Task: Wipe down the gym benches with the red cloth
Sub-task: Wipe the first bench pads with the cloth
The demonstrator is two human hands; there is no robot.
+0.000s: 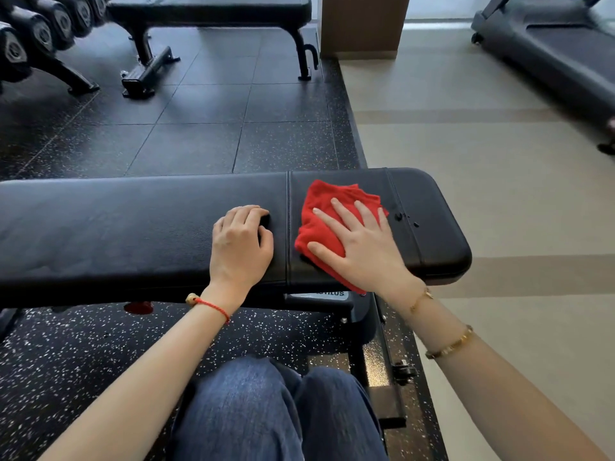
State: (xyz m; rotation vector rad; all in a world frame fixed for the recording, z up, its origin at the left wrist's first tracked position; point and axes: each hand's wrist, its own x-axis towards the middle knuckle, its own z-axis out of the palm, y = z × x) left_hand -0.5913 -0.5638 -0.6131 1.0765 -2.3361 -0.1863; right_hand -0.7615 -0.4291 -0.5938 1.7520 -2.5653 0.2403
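A black padded gym bench runs across the middle of the head view in front of me. On its right section lies the folded red cloth. My right hand presses flat on the cloth with straight, spread fingers. My left hand rests on the pad just left of the seam, its fingers curled under and holding nothing. A few dark droplets sit on the pad to the right of the cloth. A second black bench stands farther back on the floor.
A dumbbell rack fills the far left corner. A treadmill stands at the far right on the beige floor. A brown pillar rises behind the benches. Black rubber tiles lie between the two benches. My knees are below the bench.
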